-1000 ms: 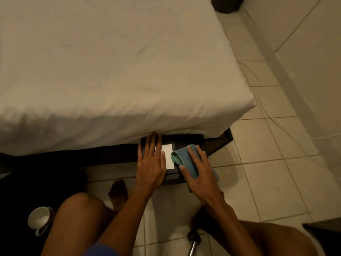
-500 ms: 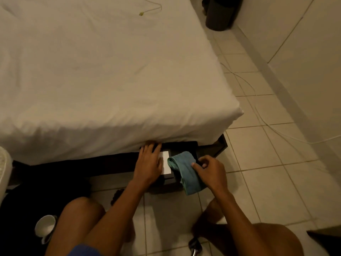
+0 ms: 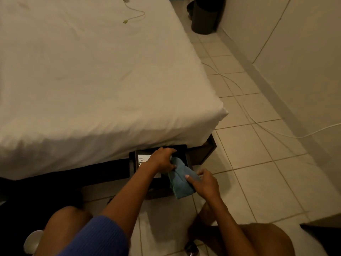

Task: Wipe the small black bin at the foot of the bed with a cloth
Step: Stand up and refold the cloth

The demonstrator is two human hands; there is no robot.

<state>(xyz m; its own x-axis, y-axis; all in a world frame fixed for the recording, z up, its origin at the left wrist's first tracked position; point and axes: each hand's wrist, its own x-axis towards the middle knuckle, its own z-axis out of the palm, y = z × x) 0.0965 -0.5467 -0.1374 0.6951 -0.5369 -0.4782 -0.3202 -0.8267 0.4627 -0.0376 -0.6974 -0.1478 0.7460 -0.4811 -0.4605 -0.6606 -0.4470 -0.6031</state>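
The small black bin is sitting on the tiled floor at the foot of the bed, tucked against the dark bed frame just under the overhanging white sheet, close to the bed's corner. A white label with dark letters is showing on the bin's top face. A blue cloth is draping over the bin's top and down its side away from the label. The left hand is reaching across the bin and clenching the upper end of the cloth against the bin's top. The right hand is grasping the cloth's lower part, with the thumb pressing on the fabric. The person is crouching in front of the bin, a blue sleeve covering the left upper arm. Beyond the bin, a white cable is trailing over the floor toward the wall, and a dark round bin is standing far off beside the bed.
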